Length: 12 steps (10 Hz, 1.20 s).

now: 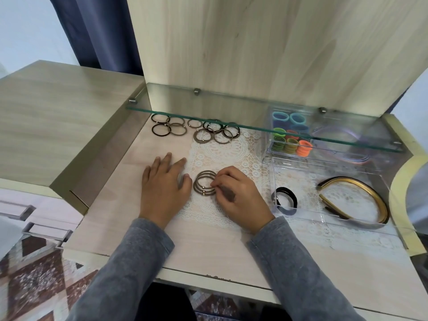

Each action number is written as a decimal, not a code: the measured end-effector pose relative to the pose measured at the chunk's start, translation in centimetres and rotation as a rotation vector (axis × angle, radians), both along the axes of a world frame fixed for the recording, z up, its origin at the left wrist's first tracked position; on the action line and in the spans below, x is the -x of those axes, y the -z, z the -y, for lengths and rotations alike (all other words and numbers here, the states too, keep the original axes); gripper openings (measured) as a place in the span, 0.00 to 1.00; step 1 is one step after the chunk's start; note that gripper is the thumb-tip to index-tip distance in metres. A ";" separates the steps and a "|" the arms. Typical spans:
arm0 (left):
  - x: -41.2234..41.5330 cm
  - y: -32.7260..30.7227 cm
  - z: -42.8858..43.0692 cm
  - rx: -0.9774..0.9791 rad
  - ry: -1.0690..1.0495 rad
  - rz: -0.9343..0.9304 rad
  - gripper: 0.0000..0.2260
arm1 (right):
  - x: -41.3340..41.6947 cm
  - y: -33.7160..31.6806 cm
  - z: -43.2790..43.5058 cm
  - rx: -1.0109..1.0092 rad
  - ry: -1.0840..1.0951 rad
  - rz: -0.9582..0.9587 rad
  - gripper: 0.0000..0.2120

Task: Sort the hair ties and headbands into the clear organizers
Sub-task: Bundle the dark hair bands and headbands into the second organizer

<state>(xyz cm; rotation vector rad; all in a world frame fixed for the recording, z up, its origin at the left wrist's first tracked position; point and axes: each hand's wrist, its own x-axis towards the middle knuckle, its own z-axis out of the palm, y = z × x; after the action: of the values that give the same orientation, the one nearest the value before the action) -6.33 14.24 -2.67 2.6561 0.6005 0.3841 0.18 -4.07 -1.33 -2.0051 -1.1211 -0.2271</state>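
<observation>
Loose ties (194, 129) waiting far left on tabletop (129, 228). Left hand (162, 184) flat, fingers spread, empty. Right hand (234, 193) pinching stacked brown ties (203, 185): best squared up, then lifted together into organizer (301, 218) rightward.

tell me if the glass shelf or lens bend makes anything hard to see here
Head view: the glass shelf tints and blurs the coloured ties behind it; wide-angle bend curves the desk edges; the stacked brown ties by the right hand stay sharp.

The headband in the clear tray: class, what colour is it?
Gold with a dark brown edge, the headband shows best in the head view.
</observation>
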 end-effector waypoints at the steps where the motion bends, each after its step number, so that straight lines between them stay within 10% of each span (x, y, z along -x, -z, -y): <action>1: 0.1 -0.1 0.0 -0.001 0.003 -0.008 0.27 | -0.1 0.0 0.0 0.001 0.009 -0.003 0.04; 12: -6.2 -1.9 -1.7 0.149 -0.071 0.078 0.21 | -6.1 0.0 -4.7 0.434 0.694 -0.018 0.26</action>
<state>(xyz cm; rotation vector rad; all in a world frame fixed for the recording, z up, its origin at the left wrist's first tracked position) -0.11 15.96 -0.74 2.4718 0.6732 0.4440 6.29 0.59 -1.36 -2.7305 -0.4387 -0.3349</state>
